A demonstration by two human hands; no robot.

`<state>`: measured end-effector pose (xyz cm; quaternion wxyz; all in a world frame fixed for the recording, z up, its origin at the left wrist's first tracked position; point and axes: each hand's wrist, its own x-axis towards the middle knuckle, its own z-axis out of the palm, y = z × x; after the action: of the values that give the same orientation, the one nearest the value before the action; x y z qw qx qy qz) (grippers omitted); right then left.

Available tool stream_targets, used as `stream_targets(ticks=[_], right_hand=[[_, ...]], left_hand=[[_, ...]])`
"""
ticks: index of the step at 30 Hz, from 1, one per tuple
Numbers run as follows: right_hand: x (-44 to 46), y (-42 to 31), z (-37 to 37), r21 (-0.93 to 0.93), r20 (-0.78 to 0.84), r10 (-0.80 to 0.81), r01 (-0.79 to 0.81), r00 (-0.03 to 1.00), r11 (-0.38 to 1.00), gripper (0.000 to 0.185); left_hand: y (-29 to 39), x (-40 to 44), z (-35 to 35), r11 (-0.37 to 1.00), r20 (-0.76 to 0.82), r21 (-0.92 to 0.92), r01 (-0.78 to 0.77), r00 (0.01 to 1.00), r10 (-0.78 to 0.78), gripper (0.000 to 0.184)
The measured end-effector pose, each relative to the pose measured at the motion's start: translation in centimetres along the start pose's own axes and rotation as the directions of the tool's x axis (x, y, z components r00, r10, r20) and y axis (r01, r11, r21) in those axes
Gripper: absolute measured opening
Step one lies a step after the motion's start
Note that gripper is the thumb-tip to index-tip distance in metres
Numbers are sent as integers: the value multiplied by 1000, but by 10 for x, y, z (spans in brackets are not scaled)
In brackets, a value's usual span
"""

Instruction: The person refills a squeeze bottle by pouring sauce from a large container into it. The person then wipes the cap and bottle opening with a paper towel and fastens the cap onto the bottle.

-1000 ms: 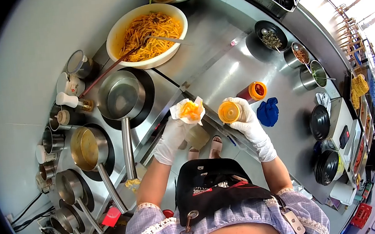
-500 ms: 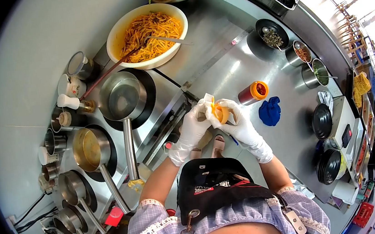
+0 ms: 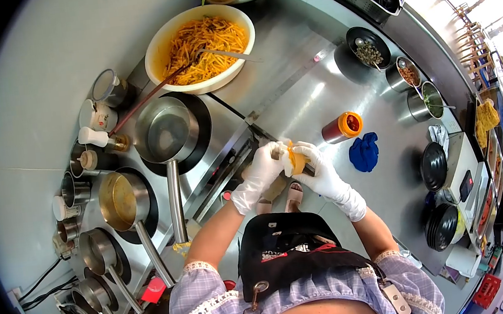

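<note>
Both my hands wear white gloves and meet in front of my body, over the counter's near edge. Between them is an orange jar lid [image 3: 296,158], tilted up, with whitish paper or cloth against it. My left hand [image 3: 263,173] is closed at the lid's left side, its fingertips partly hidden. My right hand [image 3: 322,176] grips the lid from the right, fingers bent over its upper edge. Just beyond my right hand stands a jar [image 3: 343,128] with an orange rim and dark red contents, its top uncovered. A crumpled blue cloth [image 3: 364,152] lies beside the jar.
To the left, several saucepans [image 3: 166,130] sit on burners, handles pointing toward me. A cream basin [image 3: 151,58] of yellow shreds holds tongs and a long stick. Small metal pots [image 3: 423,102] and black bowls [image 3: 434,165] line the right side. Steel counter [image 3: 290,61] lies ahead.
The lid has turned so it faces more edge-on, and my right fingers have shifted up over it. My hands stay close together. The whole view has shifted slightly.
</note>
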<state>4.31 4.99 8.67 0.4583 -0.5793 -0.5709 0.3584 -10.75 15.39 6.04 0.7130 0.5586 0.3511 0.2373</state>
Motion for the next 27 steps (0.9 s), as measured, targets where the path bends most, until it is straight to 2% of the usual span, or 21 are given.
stream_targets(ticks=[2, 3, 4, 6, 7, 8, 9, 10, 12, 13, 15, 16, 18, 19, 20, 21, 22, 23, 24, 25, 27], right_hand=[[2, -5, -3, -142, 30, -92, 95, 995, 985, 60], [1, -3, -2, -141, 30, -90, 93, 996, 986, 60], [1, -1, 0, -107, 20, -73, 75, 997, 991, 60], [2, 1, 2, -74, 11, -58, 59, 998, 996, 61], [5, -3, 1, 6, -76, -2, 3, 997, 1000, 60], [7, -7, 0, 91, -159, 60, -46, 985, 995, 59], [9, -12, -3, 296, -200, 150, -87, 968, 951, 60], [13, -12, -4, 603, -248, 251, -54, 935, 796, 61], [20, -2, -9, 870, -208, 328, 21, 921, 493, 55], [22, 3, -11, 869, -213, 329, 24, 920, 495, 55], [25, 11, -13, 994, -41, 425, -5, 904, 107, 46], [25, 10, -10, 994, -43, 423, -3, 905, 108, 46], [24, 8, 4, 995, -51, 524, 0, 850, 97, 41], [22, 10, 9, 995, -38, 507, -15, 861, 101, 40], [20, 10, 16, 995, -37, 507, -17, 861, 102, 40], [19, 10, 24, 973, -95, 496, -24, 863, 230, 40], [17, 11, 29, 935, -150, 477, -32, 866, 353, 40], [16, 13, 33, 926, -160, 473, -34, 867, 375, 41], [15, 13, 34, 927, -155, 472, -38, 868, 373, 41], [14, 13, 35, 929, -161, 486, -35, 859, 370, 41], [12, 13, 35, 930, -167, 497, -31, 851, 366, 41]], left_hand=[[8, -7, -1, 959, -5, 157, 237, 971, -239, 29], [8, -9, -3, 933, -14, 149, 327, 944, -329, 30], [7, -10, -5, 933, -15, 149, 328, 944, -330, 30], [6, -11, -11, 934, 4, -147, 326, 944, -329, 32], [8, -11, -12, 903, 14, -291, 315, 946, -325, 32], [11, -8, -13, 901, -54, -356, 248, 957, -285, 33], [14, -7, -19, 909, -106, -351, 225, 955, -278, 30], [16, -5, -23, 917, -153, -345, 203, 951, -268, 28], [4, -7, -19, 933, -207, -305, 190, 943, -260, 25], [3, -10, -13, 956, -204, -263, 133, 960, -190, 25], [-5, -13, -1, 977, -192, -200, 69, 975, -108, 27], [-3, -13, 7, 981, -183, -183, 64, 978, -98, 29], [0, -17, 23, 968, -201, -237, 80, 971, -129, 31], [11, -20, 30, 970, -201, -231, 74, 972, -122, 33], [-19, -14, 27, 999, -187, -28, -35, 982, 29, 33], [-50, -8, 25, 974, -169, 172, -150, 969, 180, 33], [-37, -12, 30, 987, -191, 119, -104, 974, 125, 33], [-23, -15, 36, 996, -213, 64, -58, 975, 71, 33], [-4, -20, 40, 983, -222, -181, 24, 973, -65, 31], [6, -23, 42, 904, -198, -415, 100, 960, -197, 29], [10, -25, 40, 934, -208, -349, 70, 967, -150, 26]])
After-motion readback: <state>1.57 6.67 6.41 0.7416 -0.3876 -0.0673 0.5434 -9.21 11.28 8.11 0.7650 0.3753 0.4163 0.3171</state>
